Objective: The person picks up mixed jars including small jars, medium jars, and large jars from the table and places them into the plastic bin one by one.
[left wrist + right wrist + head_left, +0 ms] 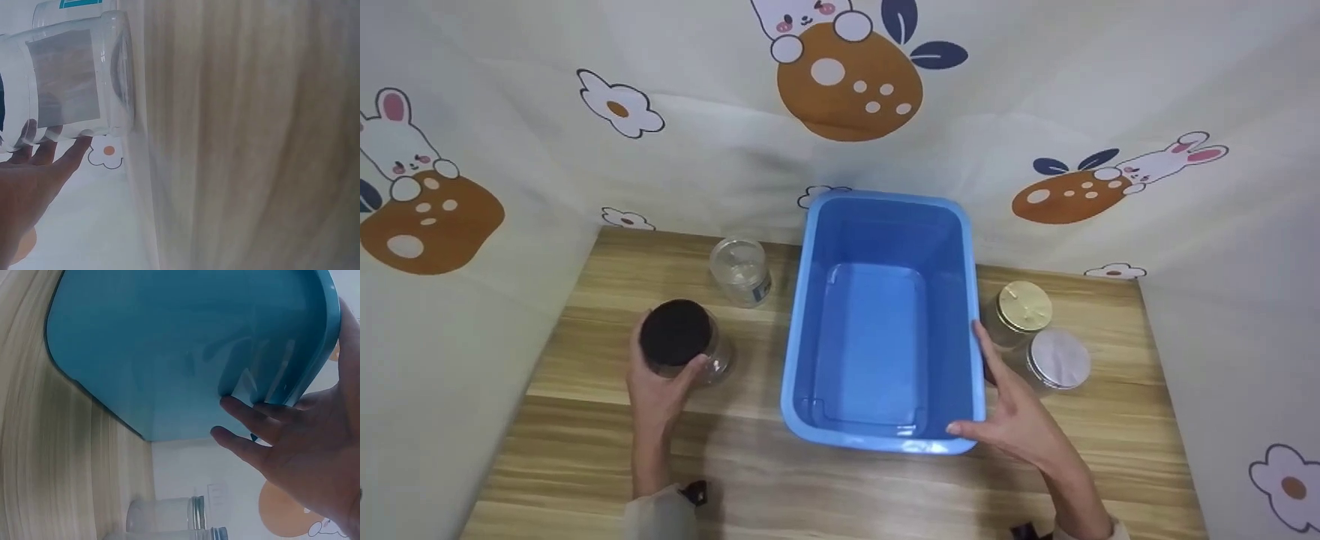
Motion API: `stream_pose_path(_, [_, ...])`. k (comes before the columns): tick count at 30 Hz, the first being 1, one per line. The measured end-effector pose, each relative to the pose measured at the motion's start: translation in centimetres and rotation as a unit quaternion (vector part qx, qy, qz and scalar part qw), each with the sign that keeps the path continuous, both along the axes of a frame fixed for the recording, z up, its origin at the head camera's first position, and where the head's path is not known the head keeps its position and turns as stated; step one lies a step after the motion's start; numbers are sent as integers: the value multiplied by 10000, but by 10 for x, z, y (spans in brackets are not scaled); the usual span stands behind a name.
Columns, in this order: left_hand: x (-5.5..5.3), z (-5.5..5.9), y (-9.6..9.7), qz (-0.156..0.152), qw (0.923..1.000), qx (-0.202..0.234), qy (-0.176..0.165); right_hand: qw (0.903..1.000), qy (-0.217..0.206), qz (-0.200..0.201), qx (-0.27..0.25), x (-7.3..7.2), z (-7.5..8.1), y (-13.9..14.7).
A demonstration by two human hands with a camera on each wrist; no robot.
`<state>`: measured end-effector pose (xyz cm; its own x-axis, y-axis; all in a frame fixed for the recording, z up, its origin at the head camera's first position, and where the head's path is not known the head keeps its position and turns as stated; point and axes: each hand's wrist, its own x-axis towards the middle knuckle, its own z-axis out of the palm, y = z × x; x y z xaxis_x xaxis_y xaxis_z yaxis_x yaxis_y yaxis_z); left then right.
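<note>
My left hand (656,390) grips a clear jar with a black lid (679,332), fingers along its far side and thumb on the near side. In the left wrist view, the jar (64,73) bears a plain label and its base is close to the wooden tabletop. A blue plastic tub (877,345) stands upright, its inside bare. At the tub's near right corner, my right hand (1024,424) holds the rim, thumb over the edge. Its fingertips (228,402) press on the outer wall in the right wrist view.
Behind the held jar stands a clear, lidless-looking container (741,271). Right of the tub are a gold-lidded jar (1024,306) and a silver-lidded jar (1059,360), close to my right hand. Printed cloth walls (705,165) border the wooden table (780,495).
</note>
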<state>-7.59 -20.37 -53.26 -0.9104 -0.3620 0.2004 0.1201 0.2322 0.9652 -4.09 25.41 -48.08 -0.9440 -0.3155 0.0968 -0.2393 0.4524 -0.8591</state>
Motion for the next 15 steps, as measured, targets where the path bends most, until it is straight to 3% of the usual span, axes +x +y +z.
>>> stream_pose_path(8, [-3,1,2,-28,9998,-84,175,9999,84,77,-117,0,-4,2])
stream_pose_path(15, [-8,3,4,-73,9993,-45,363,9986,-83,216,-477,0,-7,2])
